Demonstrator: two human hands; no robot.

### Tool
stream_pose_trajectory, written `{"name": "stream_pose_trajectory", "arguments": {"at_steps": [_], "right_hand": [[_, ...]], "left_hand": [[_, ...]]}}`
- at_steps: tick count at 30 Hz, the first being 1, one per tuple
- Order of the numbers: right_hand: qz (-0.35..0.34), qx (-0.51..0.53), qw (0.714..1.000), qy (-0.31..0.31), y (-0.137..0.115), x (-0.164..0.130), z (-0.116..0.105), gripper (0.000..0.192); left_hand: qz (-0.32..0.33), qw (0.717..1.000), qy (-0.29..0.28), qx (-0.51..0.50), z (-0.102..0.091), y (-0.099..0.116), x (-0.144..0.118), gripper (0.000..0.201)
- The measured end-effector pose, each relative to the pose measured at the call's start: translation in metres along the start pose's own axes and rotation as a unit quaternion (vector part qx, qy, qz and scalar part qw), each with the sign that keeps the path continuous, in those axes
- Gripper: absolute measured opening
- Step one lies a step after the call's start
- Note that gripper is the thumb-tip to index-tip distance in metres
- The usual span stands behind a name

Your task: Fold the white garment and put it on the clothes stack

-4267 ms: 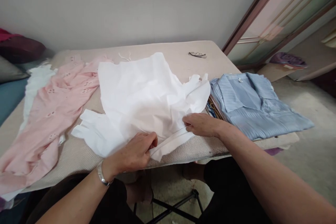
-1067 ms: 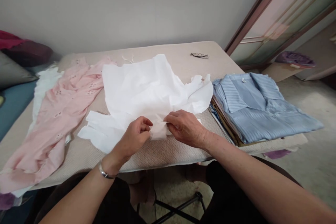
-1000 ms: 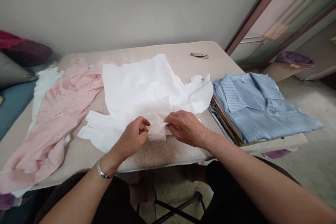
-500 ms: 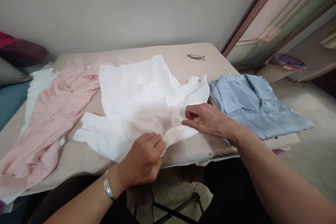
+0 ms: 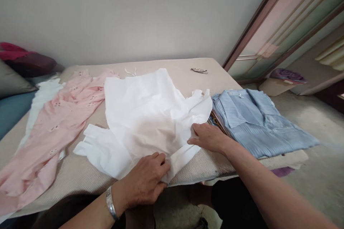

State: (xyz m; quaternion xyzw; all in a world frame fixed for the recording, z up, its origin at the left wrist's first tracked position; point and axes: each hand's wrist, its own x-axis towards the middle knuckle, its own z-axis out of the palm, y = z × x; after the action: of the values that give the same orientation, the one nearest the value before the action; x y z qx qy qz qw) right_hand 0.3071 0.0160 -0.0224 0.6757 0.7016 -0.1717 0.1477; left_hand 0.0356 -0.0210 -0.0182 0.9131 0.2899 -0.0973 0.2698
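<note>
A white shirt (image 5: 134, 103) lies spread and wrinkled in the middle of the padded surface, one sleeve out to the left and the other to the right. My left hand (image 5: 147, 177), with a silver bracelet on its wrist, is closed on the shirt's near edge. At the shirt's right side my right hand (image 5: 208, 136) pinches the cloth; its fingertips are partly hidden by the fabric. Close to the right hand lies a folded blue striped shirt (image 5: 249, 114), on top of other folded cloth.
A pink garment (image 5: 61, 121) with cut-out patterns drapes over the left side, pale cloth beneath it. Glasses (image 5: 199, 71) rest near the back right. A grey pillow (image 5: 13, 78) is at far left. The wall (image 5: 134, 18) stands behind, a basket (image 5: 279, 82) on the floor at right.
My right hand has shifted slightly down along the shirt's right side, and its fingers have drawn in. The left hand stays at the near edge. The view has tilted up a little.
</note>
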Motion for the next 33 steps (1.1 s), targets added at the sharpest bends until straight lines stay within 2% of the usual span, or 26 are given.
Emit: {"name": "stream_pose_trajectory", "arguments": {"at_steps": [4,6,8,9,13,15,19,22,26,28,30,32,33], "right_hand": [[-0.023,0.007,1.000,0.009,0.003,0.004,0.002,0.013],[-0.043,0.013,0.999,0.010,0.006,0.003,-0.001,0.012],[-0.016,0.014,1.000,0.013,0.013,0.001,-0.007,0.011],[0.010,0.020,1.000,0.013,0.018,0.000,-0.010,0.017],[0.110,0.096,0.989,0.026,0.042,0.008,-0.017,0.064],[0.149,0.127,0.978,0.069,0.047,0.018,-0.016,0.068],[0.160,0.116,0.963,0.184,0.042,0.034,-0.014,0.039],[0.206,0.036,0.943,0.257,0.044,0.035,-0.019,0.035],[0.262,-0.022,0.941,0.213,0.057,0.032,-0.025,0.030],[0.263,-0.038,0.938,0.223,0.054,0.030,-0.027,0.030],[0.235,-0.070,0.931,0.271,0.042,0.027,-0.028,0.030],[0.160,-0.102,0.932,0.310,0.023,0.026,-0.025,0.029],[0.105,-0.110,0.939,0.307,0.014,0.026,-0.022,0.028]], "left_hand": [[-0.002,1.000,0.002,-0.014,0.001,-0.005,-0.001,0.025],[-0.004,1.000,0.010,-0.021,0.001,-0.006,-0.001,0.027],[-0.004,0.999,0.020,-0.027,0.002,-0.007,0.000,0.030],[-0.004,0.999,0.023,-0.028,0.002,-0.007,0.000,0.031],[0.000,1.000,0.023,-0.013,0.005,-0.008,0.001,0.030],[0.002,1.000,0.023,-0.006,0.006,-0.009,0.001,0.029],[0.004,1.000,0.024,-0.003,0.006,-0.012,0.003,0.029],[0.001,1.000,0.024,-0.007,0.005,-0.013,0.005,0.028],[0.003,1.000,0.021,-0.022,0.003,-0.015,0.004,0.028],[0.009,0.999,0.020,-0.037,0.003,-0.017,0.004,0.027],[0.006,0.998,0.035,-0.056,0.001,-0.020,0.005,0.023],[-0.014,0.996,0.071,-0.057,0.000,-0.023,0.006,0.018],[-0.030,0.994,0.093,-0.046,0.000,-0.025,0.007,0.015]]}}
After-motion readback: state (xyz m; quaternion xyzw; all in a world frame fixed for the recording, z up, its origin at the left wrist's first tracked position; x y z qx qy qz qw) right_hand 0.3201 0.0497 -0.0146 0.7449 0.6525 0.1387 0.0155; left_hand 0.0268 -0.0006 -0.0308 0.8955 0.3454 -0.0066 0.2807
